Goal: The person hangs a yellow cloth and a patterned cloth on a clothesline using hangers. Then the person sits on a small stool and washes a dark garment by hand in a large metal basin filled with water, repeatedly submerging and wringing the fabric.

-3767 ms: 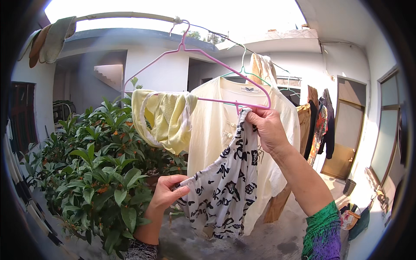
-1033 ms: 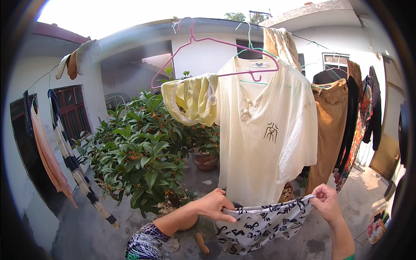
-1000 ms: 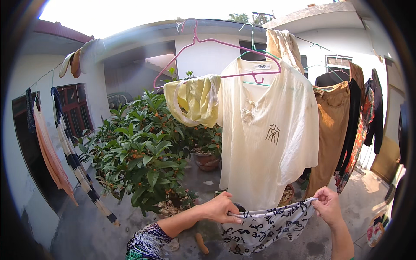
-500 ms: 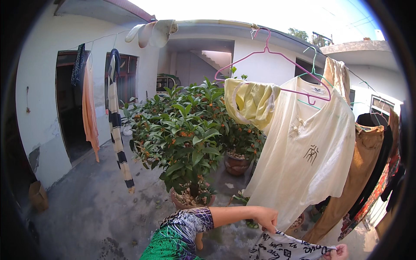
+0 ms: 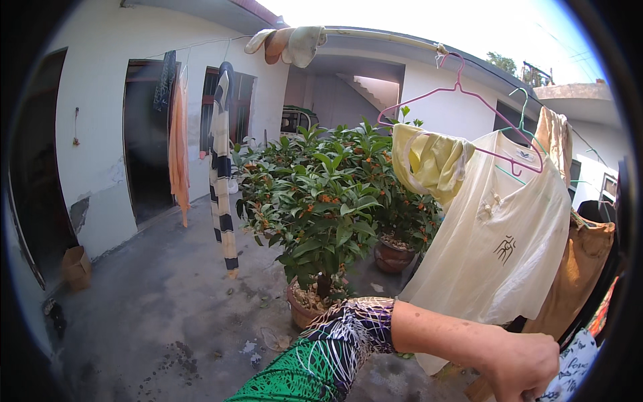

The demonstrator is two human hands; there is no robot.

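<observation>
Patterned-sleeve left arm stretched rightward, left hand (image 5: 519, 365) grip clenched on printed cloth (image 5: 569, 372).

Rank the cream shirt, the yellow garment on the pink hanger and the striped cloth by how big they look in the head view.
1. cream shirt, clearly largest.
2. and 3. yellow garment and striped cloth: about alike; the cloth hangs farther off, so no ranking.

Hanger (image 5: 469, 100): pink. Draped cloth (image 5: 429, 161): pale yellow. Shirt (image 5: 502, 248): cream, small dark emblem. Trousers (image 5: 583, 268): tan. Hanging strip (image 5: 222, 181): black and white bands. Sleeve (image 5: 328, 355): green and black-white swirls. Garment (image 5: 573, 365): white, black print.
</observation>
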